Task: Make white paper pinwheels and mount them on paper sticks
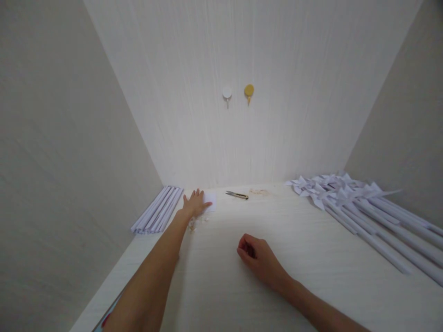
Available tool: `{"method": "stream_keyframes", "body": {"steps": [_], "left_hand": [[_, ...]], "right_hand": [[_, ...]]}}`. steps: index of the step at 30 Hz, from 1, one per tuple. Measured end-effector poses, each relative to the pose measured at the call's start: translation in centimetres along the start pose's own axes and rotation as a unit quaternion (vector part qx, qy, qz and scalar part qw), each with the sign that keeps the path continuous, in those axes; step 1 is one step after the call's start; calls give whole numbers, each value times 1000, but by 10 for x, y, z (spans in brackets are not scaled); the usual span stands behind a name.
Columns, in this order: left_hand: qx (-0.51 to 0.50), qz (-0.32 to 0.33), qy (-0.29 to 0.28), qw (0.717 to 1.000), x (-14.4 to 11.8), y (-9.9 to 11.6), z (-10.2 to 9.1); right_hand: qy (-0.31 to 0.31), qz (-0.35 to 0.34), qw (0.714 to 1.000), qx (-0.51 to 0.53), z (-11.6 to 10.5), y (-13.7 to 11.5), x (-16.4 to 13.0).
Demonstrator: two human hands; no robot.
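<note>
We saw a small white paper square [210, 201] lying flat on the pale table [221, 286], far out near the back wall. It lay directly beside our left hand [195, 203], on its right, with the fingertips touching or overlapping its near edge; we could not tell whether any finger pressed on it. That hand was spread flat, palm down, fingers splayed and gripping nothing, at the end of a fully stretched arm.

Just behind the left wrist, toward us, a few tiny paper scraps [192, 224] were scattered on the table. To the left of the hand a bundle of rolled white paper sticks [157, 214] lay side by side against the left wall, close to the hand but not touching it. Beyond the square to the right lay a utility knife [237, 195], apart from the square, and past it a faint brownish smudge [259, 191] marked the surface.

Our right hand [258, 257] rested on the table much nearer to us, well apart from the square, loosely curled with the fingers folded inward; we could not tell whether it held anything.

Farther right lay a heap of white paper pinwheels [349, 193] on long sticks. On the back wall above hung a white hook [227, 94] and a yellow hook [248, 90].
</note>
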State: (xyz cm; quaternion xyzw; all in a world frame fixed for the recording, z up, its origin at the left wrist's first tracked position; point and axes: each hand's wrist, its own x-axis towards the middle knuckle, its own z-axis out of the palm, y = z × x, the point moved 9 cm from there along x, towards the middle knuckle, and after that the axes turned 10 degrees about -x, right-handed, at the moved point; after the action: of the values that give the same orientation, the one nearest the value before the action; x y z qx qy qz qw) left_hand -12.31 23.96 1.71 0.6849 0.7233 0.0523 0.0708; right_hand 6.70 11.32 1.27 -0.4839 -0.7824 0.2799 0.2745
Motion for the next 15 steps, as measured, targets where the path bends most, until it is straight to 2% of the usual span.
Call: {"method": "stream_keyframes", "body": {"steps": [5,15], "left_hand": [[-7,15,-33,999,-1,0,16],[-29,1,-11,1000,2,-4,18]], "right_hand": [[-6,9,1000,-12,0,1,0],[-12,5,1000,-18,0,0,0]]}}
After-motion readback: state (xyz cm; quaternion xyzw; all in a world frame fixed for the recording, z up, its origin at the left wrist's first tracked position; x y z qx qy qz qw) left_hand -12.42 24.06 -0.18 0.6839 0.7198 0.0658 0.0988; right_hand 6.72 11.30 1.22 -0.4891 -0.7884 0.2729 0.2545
